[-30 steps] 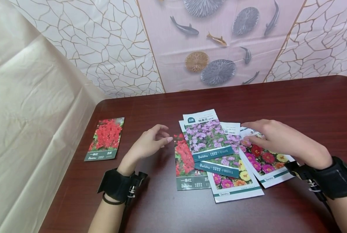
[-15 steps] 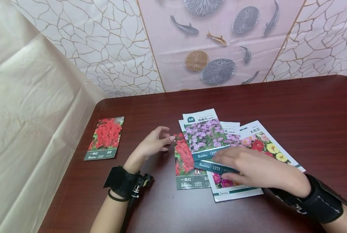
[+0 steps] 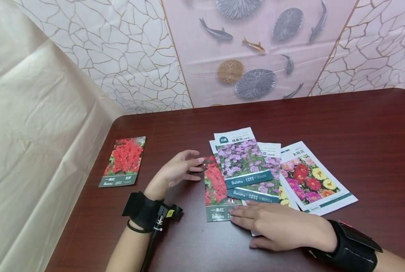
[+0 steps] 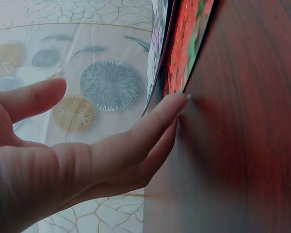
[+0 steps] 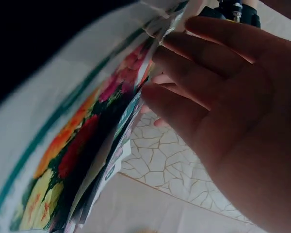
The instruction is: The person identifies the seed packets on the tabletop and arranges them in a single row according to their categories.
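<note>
Right grip point(image 3: 277, 226) has moved to the near edge of the packet pile point(image 3: 243, 160): fingers extended over it, nothing grasped. Left grip point(image 3: 176, 170), fingers relaxed, holds nothing at the pile's left edge. Pile lies on the counter point(image 3: 342, 128); one red-flower packet point(image 3: 124, 160) lies well apart.
</note>
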A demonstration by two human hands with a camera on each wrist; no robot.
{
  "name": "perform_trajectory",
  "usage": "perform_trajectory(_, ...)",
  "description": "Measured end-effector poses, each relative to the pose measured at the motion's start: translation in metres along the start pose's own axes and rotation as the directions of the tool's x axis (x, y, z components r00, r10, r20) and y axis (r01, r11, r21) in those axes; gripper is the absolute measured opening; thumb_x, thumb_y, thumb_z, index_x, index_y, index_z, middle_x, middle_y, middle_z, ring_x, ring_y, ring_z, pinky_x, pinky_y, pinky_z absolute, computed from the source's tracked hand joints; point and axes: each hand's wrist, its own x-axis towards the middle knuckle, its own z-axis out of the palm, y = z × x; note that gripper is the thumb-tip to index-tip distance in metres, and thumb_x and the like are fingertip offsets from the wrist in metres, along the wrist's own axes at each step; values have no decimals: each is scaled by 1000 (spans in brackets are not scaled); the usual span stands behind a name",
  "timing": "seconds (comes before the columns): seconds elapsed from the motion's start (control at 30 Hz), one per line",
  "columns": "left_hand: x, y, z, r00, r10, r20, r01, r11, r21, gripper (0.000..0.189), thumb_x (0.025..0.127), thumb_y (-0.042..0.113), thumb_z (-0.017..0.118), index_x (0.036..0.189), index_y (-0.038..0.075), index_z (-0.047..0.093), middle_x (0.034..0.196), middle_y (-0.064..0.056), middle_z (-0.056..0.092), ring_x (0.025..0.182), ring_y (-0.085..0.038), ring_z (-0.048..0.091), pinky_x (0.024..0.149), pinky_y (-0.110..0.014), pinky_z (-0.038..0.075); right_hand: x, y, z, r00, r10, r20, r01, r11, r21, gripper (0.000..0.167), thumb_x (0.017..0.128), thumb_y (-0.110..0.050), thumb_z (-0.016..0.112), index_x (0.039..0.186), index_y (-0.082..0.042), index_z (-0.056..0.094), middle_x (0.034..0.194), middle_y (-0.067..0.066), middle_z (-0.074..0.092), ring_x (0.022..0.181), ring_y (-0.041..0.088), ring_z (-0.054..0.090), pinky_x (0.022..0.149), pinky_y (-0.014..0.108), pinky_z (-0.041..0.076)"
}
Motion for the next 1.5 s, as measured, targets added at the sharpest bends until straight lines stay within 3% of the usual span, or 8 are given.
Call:
perform_trajectory(0.2, 1, -1, 2, 1000, -2, 14, 2, 1000, 0, 45, 96, 5, 42, 136, -4, 26, 126, -26, 42, 112, -38, 47, 86, -45, 47, -2, 3, 3, 997, 32, 69, -36, 998, 50, 53, 87, -34, 61, 132, -9, 49, 136, 3, 45, 126, 15, 39, 99, 40, 37)
perform_trajectory(0.6, 5, -6, 7, 1000, -10, 8, 10, 999, 51, 41, 95, 1, 41, 134, -7, 29, 124, -25, 45, 114, -34, 47, 86, -41, 48, -4, 5, 3, 995, 34, 96, -43, 994, 96, 53, 85, -34, 64, 132, -11, 51, 137, 4, 43, 126, 17, 39, 98, 40, 38)
perform_trajectory(1.0, 6, -10, 13, 1000, -3, 21, -1, 981, 192, 31, 91, -5, 45, 121, -10, 39, 99, -19, 52, 75, -21, 60, 70, -36, 54, -4, 5, 3, 994, 37, 106, -48, 994, 99, 54, 84, -34, 65, 131, -13, 51, 138, 3, 42, 126, 17, 40, 97, 40, 39)
perform_trajectory(1.5, 3, -11, 20, 999, 40, -11, -36, 966, 257, 21, 89, -8, 46, 109, -7, 38, 87, -18, 56, 64, -20, 59, 62, -35, 55, -4, 4, 1, 994, 33, 103, -43, 995, 94, 52, 85, -34, 65, 131, -15, 51, 138, 3, 43, 124, 20, 41, 96, 41, 40)
